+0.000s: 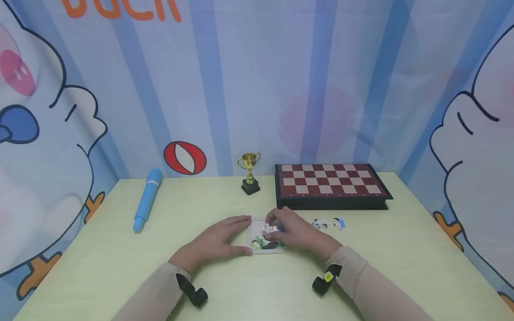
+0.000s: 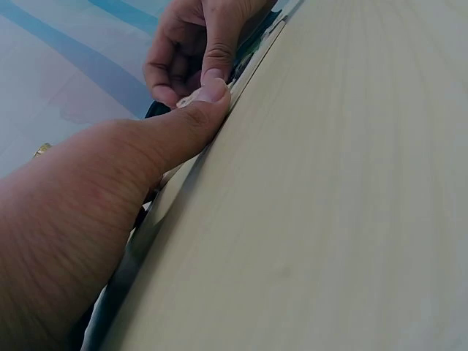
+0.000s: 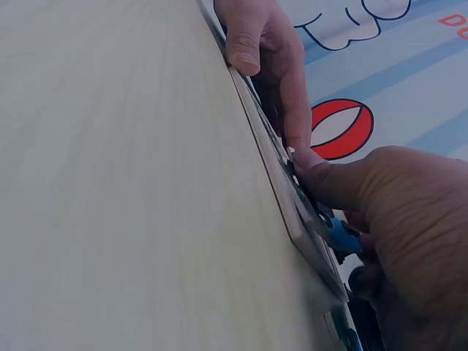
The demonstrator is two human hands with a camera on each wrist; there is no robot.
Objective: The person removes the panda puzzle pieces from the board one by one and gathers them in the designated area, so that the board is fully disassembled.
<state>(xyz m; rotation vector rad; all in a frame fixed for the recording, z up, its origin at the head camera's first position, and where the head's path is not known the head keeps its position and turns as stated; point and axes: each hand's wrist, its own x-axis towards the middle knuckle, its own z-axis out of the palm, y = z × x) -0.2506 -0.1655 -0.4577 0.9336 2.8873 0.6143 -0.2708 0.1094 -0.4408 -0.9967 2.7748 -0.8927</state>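
Observation:
A small square puzzle board (image 1: 268, 251) with a pale rim lies flat in the middle of the table, showing green and black picture parts at its lower side. At its left edge rests my left hand (image 1: 218, 238), fingers at the upper corner and thumb at the lower one, all fairly straight. Over the board's right part, my right hand (image 1: 295, 229) pinches a whitish puzzle piece (image 1: 270, 229) between thumb and fingers. The right wrist view shows the right thumb (image 3: 340, 179) low over the board's surface; the hand covers much of the piece and the board's right side.
Loose picture pieces (image 1: 329, 224) in white, blue and black lie right of the right hand. Behind them stands a checkered chessboard box (image 1: 331, 187). A gold trophy cup (image 1: 250, 174) stands behind the board, and a blue cylinder (image 1: 147, 200) lies far left. A printed curtain (image 1: 257, 89) hangs behind.

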